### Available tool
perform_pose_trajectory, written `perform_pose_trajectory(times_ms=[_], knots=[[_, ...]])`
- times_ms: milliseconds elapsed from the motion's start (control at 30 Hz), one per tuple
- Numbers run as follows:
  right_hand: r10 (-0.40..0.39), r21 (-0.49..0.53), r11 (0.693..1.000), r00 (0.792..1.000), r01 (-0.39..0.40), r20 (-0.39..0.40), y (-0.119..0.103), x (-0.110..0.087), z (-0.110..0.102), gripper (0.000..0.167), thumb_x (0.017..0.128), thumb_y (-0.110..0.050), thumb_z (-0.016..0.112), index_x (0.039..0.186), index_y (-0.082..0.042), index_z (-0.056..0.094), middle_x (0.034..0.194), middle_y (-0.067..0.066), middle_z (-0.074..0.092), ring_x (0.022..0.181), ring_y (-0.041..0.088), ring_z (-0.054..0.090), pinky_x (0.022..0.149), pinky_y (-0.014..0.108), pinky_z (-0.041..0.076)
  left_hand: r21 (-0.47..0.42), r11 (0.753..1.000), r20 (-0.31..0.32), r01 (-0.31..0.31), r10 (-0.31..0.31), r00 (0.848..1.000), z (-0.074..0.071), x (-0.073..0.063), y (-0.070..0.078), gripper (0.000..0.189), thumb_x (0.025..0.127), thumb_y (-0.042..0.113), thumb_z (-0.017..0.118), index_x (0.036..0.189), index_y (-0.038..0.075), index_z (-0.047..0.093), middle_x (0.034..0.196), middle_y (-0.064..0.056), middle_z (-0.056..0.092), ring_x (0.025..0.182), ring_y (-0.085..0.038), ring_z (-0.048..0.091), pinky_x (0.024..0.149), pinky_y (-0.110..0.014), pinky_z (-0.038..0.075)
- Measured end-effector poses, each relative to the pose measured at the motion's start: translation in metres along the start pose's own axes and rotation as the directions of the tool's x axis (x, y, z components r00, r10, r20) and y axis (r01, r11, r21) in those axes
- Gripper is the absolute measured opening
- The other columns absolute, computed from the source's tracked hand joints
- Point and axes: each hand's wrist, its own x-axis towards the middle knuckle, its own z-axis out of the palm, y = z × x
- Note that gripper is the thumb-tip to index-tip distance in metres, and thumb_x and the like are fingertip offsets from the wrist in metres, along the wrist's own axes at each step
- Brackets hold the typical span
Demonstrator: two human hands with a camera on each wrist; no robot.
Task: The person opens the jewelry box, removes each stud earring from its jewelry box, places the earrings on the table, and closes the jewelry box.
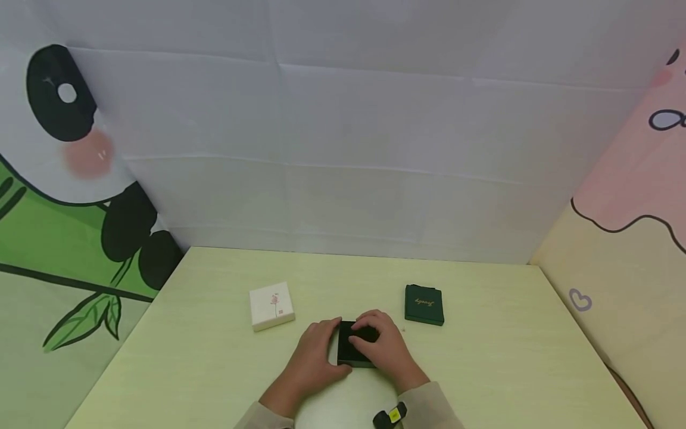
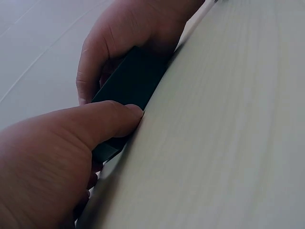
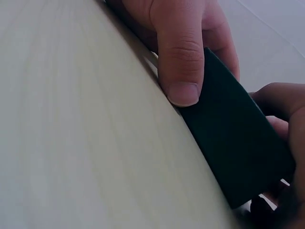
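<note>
Gripping the dark box [image 1: 345,351] on the bench [image 1: 225,369] with the left hand [image 1: 316,354], pinching its left end between thumb and fingers. Curving the right hand [image 1: 386,345] over the right part of the dark box; being unable to tell whether pinching anything there. Seeing the white box [image 1: 270,308] beyond the dark box to its left, the gold-lettered case [image 1: 423,310] beyond to its right. For working well, probably bracing firmly with the left thumb, pressing lightly on the right and avoiding tipping the dark box

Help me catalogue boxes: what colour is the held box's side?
The held box looks dark green, best in the right wrist view.
</note>
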Motion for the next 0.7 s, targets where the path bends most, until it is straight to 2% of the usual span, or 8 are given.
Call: perform_pose_trajectory(times_ms=[267, 700], knots=[[-0.006, 0.007, 1.0, 1.0, 0.006, 0.019, 0.0015, -0.0003, 0.001, 0.014, 0.09, -0.028, 0.081, 0.103, -0.026, 0.075, 0.118, -0.007, 0.062, 0.115, 0.021, 0.055, 0.103, 0.053, 0.044, 0.002, 1.0, 0.014, 0.005, -0.005, 1.0, 0.0011, 0.0002, -0.0019, 0.095, 0.073, 0.039, 0.089, 0.151, 0.008, 0.046, 0.144, -0.005, 0.055, 0.128, -0.025, 0.049, 0.109, -0.049, 0.04], [0.027, -0.016, 1.0, 0.998, -0.026, 0.062, -0.0008, 0.0008, -0.0013, 0.011, 0.089, -0.025, 0.081, 0.1, -0.023, 0.079, 0.121, -0.004, 0.061, 0.119, 0.026, 0.054, 0.104, 0.056, 0.043, -0.001, 1.0, 0.017, 0.013, -0.013, 1.0, 0.0011, 0.0008, -0.0005, 0.094, 0.073, 0.038, 0.089, 0.151, 0.009, 0.047, 0.144, -0.004, 0.055, 0.128, -0.025, 0.049, 0.109, -0.049, 0.041]])
